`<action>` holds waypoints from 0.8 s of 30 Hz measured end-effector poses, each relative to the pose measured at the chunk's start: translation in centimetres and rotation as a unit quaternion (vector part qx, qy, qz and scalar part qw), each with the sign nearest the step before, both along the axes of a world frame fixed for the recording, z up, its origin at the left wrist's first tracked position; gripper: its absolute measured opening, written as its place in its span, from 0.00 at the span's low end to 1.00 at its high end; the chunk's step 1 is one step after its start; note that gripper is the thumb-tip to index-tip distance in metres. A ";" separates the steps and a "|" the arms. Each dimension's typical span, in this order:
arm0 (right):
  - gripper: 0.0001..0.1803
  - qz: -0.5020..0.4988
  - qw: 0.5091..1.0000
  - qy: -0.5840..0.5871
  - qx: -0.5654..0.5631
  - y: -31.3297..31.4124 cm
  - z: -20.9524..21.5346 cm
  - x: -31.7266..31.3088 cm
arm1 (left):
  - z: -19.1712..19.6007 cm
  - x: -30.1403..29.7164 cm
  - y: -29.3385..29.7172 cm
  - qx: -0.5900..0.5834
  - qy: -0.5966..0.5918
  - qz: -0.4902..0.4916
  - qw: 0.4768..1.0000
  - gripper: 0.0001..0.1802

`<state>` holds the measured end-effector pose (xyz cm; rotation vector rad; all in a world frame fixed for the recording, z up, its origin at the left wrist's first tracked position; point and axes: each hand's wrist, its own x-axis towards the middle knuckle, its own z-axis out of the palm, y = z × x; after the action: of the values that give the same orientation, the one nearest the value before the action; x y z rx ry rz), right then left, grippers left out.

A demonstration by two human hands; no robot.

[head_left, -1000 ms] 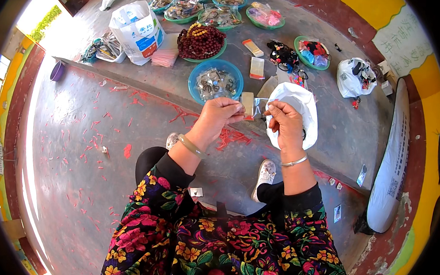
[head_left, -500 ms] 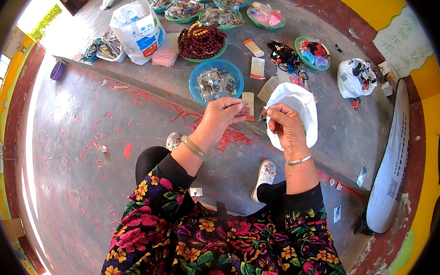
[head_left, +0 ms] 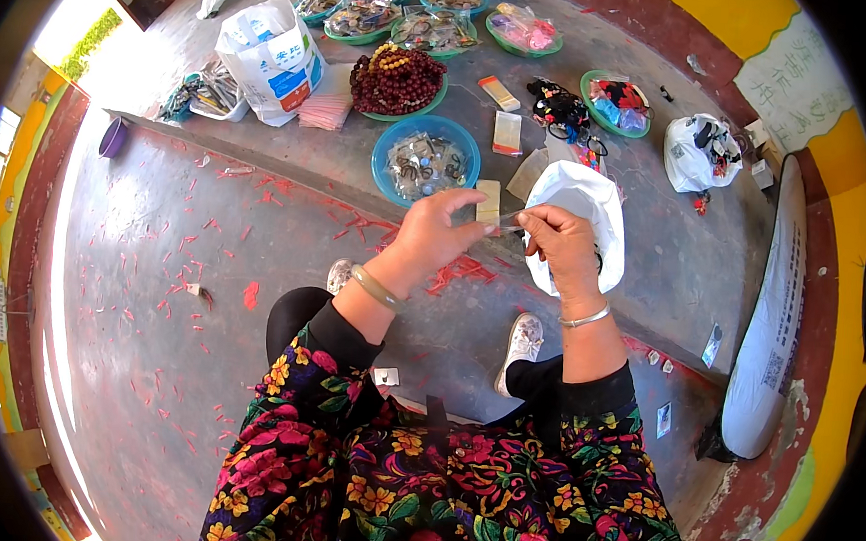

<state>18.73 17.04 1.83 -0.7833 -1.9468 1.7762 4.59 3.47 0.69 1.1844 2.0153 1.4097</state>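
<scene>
My right hand (head_left: 564, 246) pinches a small piece of clear plastic, which looks like a little bag (head_left: 507, 226), between thumb and forefinger. Facing it, my left hand (head_left: 425, 239) is open, thumb and forefinger apart, with the thumb tip close to the plastic's other end; I cannot tell if they touch. Behind and below my right hand stands an open white plastic bag (head_left: 607, 221), its inside mostly hidden. Just beyond my left hand, a blue basin (head_left: 380, 166) holds many small clear packets with dark rings or cords. A beige card block (head_left: 487, 203) lies between the hands.
A basket of dark red bead strings (head_left: 396, 80), a white printed bag (head_left: 268, 61) and pink sheets (head_left: 324, 111) sit on the raised step. Several filled baskets (head_left: 528, 48) stand at the back. Red scraps (head_left: 462, 269) litter the lower floor. A long wrapped panel (head_left: 765, 317) leans right.
My left fingers have gone from pinched together to spread apart. The clear plastic now stretches from my right fingers toward my left thumb. A small white scrap on the floor has shifted slightly left.
</scene>
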 end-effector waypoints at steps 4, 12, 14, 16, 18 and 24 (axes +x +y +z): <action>0.08 0.010 0.987 0.016 0.161 -0.7 -1.2 -0.4 | -1.6 0.4 0.5 -0.001 0.082 -0.041 0.996 0.16; 0.09 0.065 0.937 0.031 0.343 -1.8 -0.3 -0.4 | -1.5 1.2 0.9 -0.060 -0.233 -0.055 0.969 0.11; 0.11 0.056 0.941 0.045 0.331 -1.9 -0.3 -0.5 | -2.2 0.8 0.9 -0.019 -0.297 -0.049 0.953 0.10; 0.11 0.036 0.946 0.051 0.318 -1.9 -0.6 -0.5 | -1.9 0.9 1.1 -0.034 -0.300 -0.064 0.951 0.11; 0.12 0.019 0.943 0.034 0.330 -2.0 -0.7 -0.5 | -1.7 1.0 1.2 -0.031 -0.296 -0.069 0.952 0.11; 0.17 0.056 0.891 0.080 0.443 -3.5 -1.0 -1.0 | -2.7 1.3 0.9 0.033 -0.246 -0.026 0.968 0.10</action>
<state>17.70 13.54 0.87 -0.1916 -2.3682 0.7631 5.90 4.40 -2.03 0.8004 1.5927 1.5670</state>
